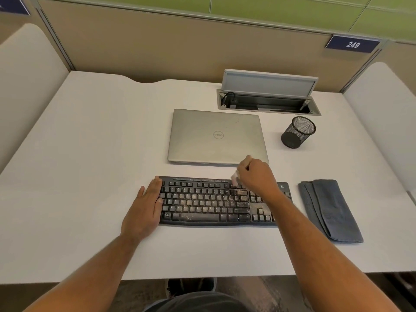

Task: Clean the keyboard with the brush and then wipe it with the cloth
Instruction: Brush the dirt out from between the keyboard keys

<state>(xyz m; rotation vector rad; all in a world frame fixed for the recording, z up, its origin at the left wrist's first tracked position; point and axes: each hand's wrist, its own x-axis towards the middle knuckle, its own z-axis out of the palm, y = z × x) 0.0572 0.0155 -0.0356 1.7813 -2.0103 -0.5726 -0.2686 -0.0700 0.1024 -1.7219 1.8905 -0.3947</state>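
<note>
Over the upper right of the keyboard (225, 201), my right hand (256, 176) has its fingers curled around the brush (235, 178), the handle end poking up past the knuckles and the pale bristles angled down to the left onto the top key rows. The bristle end is blurred, so I think it is touching the keys but cannot be sure. Holding it low and tilted like this suits flicking grit out from between the keys, and pale dust is thick across the middle rows and the spacebar, so I judge the brushing far from done.

My left hand (147, 208) lies flat with straight fingers against the keyboard's left end, thumb side on the edge keys. I take that as a brace to stop the board sliding under the strokes.

Just right of the keyboard the folded grey cloth (329, 210) waits on the desk (90, 154), untouched and within easy reach for wiping. Beyond the keyboard sits a closed laptop (216, 136), near enough that swept dust may land on its lid. A mesh pen cup (297, 132) and an open cable hatch (267, 97) stand farther back, well clear of my strokes.
</note>
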